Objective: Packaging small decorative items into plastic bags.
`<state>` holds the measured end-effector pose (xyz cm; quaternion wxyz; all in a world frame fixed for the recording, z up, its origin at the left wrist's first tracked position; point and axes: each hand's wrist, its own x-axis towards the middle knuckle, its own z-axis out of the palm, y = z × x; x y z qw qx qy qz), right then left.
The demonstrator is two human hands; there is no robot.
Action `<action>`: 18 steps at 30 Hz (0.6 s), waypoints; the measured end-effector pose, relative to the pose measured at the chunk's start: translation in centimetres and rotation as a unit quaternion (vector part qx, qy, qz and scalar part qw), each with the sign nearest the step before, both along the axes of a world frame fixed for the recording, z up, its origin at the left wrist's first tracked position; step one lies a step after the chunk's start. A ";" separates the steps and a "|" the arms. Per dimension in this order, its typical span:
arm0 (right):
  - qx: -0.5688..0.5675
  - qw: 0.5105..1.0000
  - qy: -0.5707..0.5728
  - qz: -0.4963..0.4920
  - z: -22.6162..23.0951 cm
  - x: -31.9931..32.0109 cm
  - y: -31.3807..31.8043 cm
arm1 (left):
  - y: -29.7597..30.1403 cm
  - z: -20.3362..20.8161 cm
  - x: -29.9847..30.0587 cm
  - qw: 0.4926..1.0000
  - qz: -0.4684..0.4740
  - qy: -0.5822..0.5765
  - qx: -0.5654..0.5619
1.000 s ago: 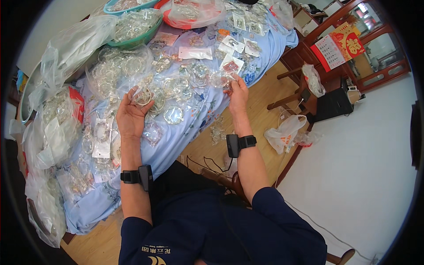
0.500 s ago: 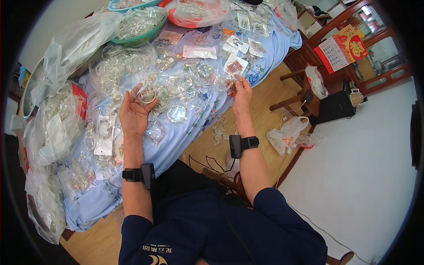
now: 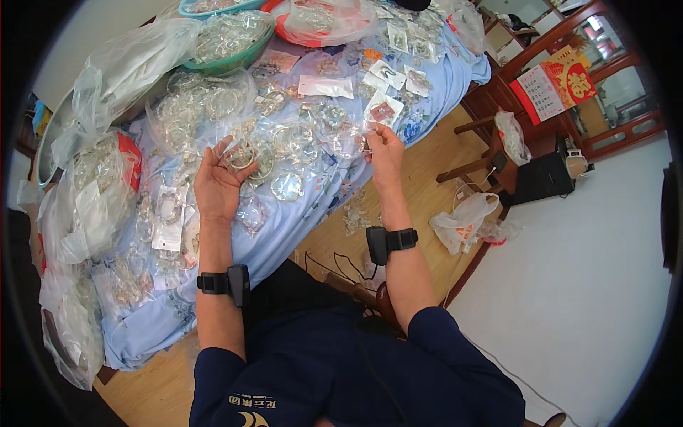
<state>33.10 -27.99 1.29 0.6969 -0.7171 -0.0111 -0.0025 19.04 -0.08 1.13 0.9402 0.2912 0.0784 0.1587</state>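
Observation:
Palm up, my left hand (image 3: pixel 218 186) curls its thumb and fingers round a gold-coloured bangle (image 3: pixel 242 154) in clear plastic, above the left part of the blue cloth. My right hand (image 3: pixel 386 156) is pinched closed at the table's near right edge; what its fingertips hold is too small to make out. Just left of those fingertips lie shiny clear bags (image 3: pixel 347 146). Beyond them is a white card with a reddish piece (image 3: pixel 383 112). Between my hands, bagged bracelets (image 3: pixel 293 142) and a round shiny bagged piece (image 3: pixel 287 186) rest on the cloth.
A green basin (image 3: pixel 231 43) and a red basin (image 3: pixel 320 25) of bagged pieces stand at the back. Large filled plastic bags (image 3: pixel 92 185) crowd the left side. On the right are a wooden stool (image 3: pixel 501 167), a black box (image 3: pixel 541 174) and a white carrier bag (image 3: pixel 462 220) on the floor.
My right hand has moved slightly left and down, its fingertips turned more toward the clear bags. My left hand stays nearly in place with the bangle.

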 end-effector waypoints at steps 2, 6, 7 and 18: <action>-0.051 0.997 -0.044 0.031 0.2 0.1 0.5 | 0.0 0.0 0.0 1.000 0.002 0.002 0.002; -0.395 0.866 -0.295 -0.077 -0.2 1.1 2.3 | 0.1 -0.2 0.1 1.000 0.002 0.000 0.000; -0.395 0.866 -0.297 -0.076 -0.1 1.7 2.6 | 0.1 -0.2 0.0 1.000 0.002 0.002 -0.002; -0.597 0.716 -0.316 0.177 2.1 12.0 5.9 | 0.1 -0.4 0.0 1.000 0.007 0.012 -0.008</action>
